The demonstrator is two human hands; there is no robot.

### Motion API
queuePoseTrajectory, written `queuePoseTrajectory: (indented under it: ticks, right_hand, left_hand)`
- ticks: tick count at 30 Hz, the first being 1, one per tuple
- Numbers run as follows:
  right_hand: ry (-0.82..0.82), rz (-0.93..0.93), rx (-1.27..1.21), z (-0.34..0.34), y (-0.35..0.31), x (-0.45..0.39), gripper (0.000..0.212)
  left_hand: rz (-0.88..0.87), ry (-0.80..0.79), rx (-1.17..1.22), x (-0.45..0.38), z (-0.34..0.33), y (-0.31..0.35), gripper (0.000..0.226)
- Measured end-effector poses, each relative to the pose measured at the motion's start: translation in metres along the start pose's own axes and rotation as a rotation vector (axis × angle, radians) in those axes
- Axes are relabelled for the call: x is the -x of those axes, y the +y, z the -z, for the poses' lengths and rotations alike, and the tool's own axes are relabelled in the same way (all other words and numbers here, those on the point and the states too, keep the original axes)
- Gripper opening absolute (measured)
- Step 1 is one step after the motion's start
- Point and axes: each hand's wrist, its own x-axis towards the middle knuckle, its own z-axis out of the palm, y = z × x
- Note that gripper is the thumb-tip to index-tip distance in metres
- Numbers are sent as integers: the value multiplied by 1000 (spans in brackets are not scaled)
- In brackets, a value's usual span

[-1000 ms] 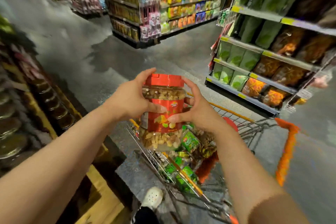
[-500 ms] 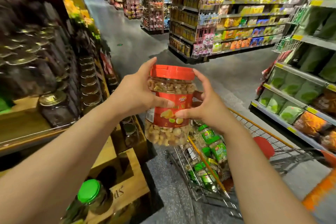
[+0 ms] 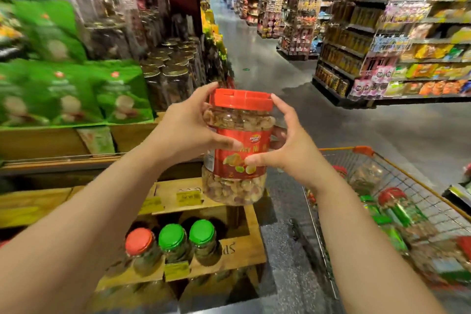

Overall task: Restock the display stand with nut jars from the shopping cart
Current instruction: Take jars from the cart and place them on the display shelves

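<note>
While both arms reach forward in a supermarket aisle, two bare hands hold a clear plastic nut jar [image 3: 235, 145] upright in the air between them. It has a red lid and a red label, with mixed nuts showing above and below the label. The left hand [image 3: 188, 132] wraps the jar's left side, fingers curled up to the lid's edge and the thumb pressed across the label. The right hand [image 3: 288, 145] cups the right side, its fingers spread, forefinger touching the lid and thumb pinching against the label.

The jar hangs above a wooden display stand [image 3: 209, 199] on the left. In a lower crate of the stand sit three small jars in a row, one with a red cap [image 3: 139, 241] and two with green caps [image 3: 186, 236]. Higher up are green bags [image 3: 76, 92] and gold-lidded jars [image 3: 173, 76], blurred. To the right stands a wire shopping cart [image 3: 387, 186] with an orange rim, holding more jars and green packets. Stocked shelves [image 3: 382, 53] line the far side of the grey floor.
</note>
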Motion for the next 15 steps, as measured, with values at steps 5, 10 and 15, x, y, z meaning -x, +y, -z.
queuePoseTrajectory:
  ticks: [5, 10, 15]
  right_hand:
    - [-90, 14, -2, -86, -20, -3, 127]
    - [-126, 36, 17, -181, -41, 8, 128]
    - [-212, 19, -42, -271, -59, 11, 125]
  left_hand:
    - [53, 68, -21, 50, 64, -46, 125]
    - [80, 123, -45, 105, 130, -103, 126]
    - [139, 140, -41, 156, 193, -155, 125]
